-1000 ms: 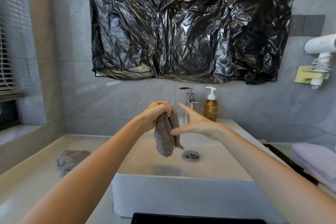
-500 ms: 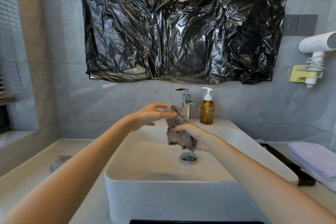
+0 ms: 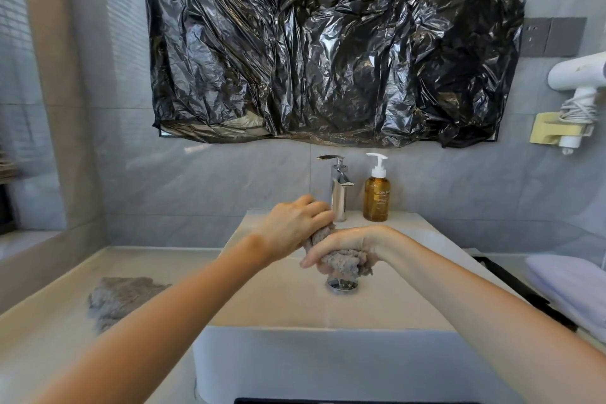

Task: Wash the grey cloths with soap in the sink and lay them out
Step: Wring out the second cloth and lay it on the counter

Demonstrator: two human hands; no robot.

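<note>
Grey cloth (image 3: 344, 264) is bunched between both hands: left hand (image 3: 292, 226) grips its upper end, right hand (image 3: 347, 241) curls round its lower part, just above the drain (image 3: 342, 285). A second cloth (image 3: 121, 297) lies well left of them.

Crinkled glossy black plastic sheet (image 3: 334, 43) on the wall; polished chrome metal tap (image 3: 339, 188); smooth white ceramic basin (image 3: 328, 361); nubbly, rough grey cloth (image 3: 344, 261), another (image 3: 114, 297) on the matt beige tabletop (image 3: 49, 354).
</note>
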